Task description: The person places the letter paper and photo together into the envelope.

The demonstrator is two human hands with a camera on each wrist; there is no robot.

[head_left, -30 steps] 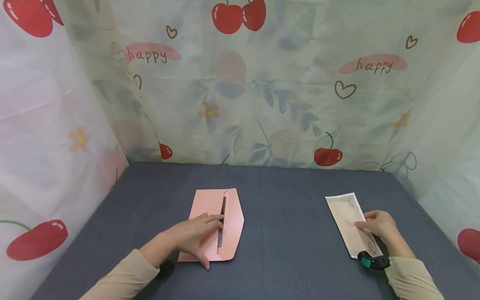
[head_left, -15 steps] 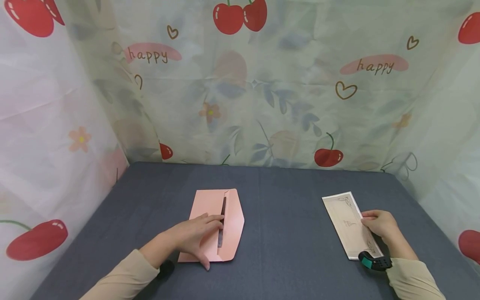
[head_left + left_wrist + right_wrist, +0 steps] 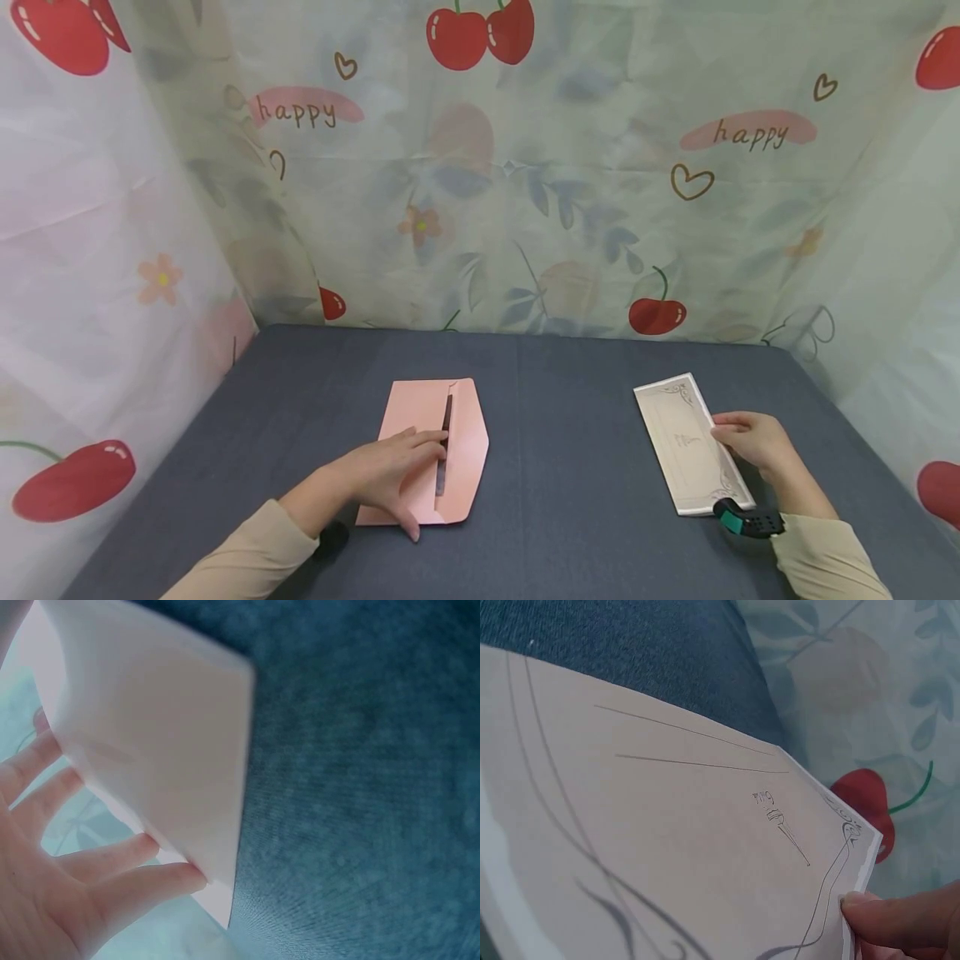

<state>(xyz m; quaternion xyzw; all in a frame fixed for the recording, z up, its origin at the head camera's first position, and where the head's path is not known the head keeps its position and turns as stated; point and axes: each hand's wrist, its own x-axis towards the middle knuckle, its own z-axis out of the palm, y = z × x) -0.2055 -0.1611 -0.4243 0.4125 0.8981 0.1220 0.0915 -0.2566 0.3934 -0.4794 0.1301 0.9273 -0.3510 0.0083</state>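
A pink envelope (image 3: pixel 467 442) lies on the dark table with its pointed flap spread to the right. A narrow dark slit shows along its mouth. My left hand (image 3: pixel 386 468) rests on the envelope, fingers spread, fingertips at the slit and thumb over the near edge. Seen from the left wrist, the fingertips touch the edge of the pale paper (image 3: pixel 165 727). At the right, my right hand (image 3: pixel 756 440) pinches a folded cream card (image 3: pixel 686 446) by its right edge. The card, framed by scroll ornaments and bearing small print mid-face, is held tilted, its far end raised.
The dark cloth-covered table (image 3: pixel 555 467) stretches between the two hands. A curtain (image 3: pixel 517 208) printed with cherries encloses the back and both sides. A black wristband (image 3: pixel 746 521) with a teal part sits on the right wrist.
My right hand has shifted the card leftward and tipped its far end up, its thumb moving from the card's face to the right edge. My left hand and the envelope stay put.
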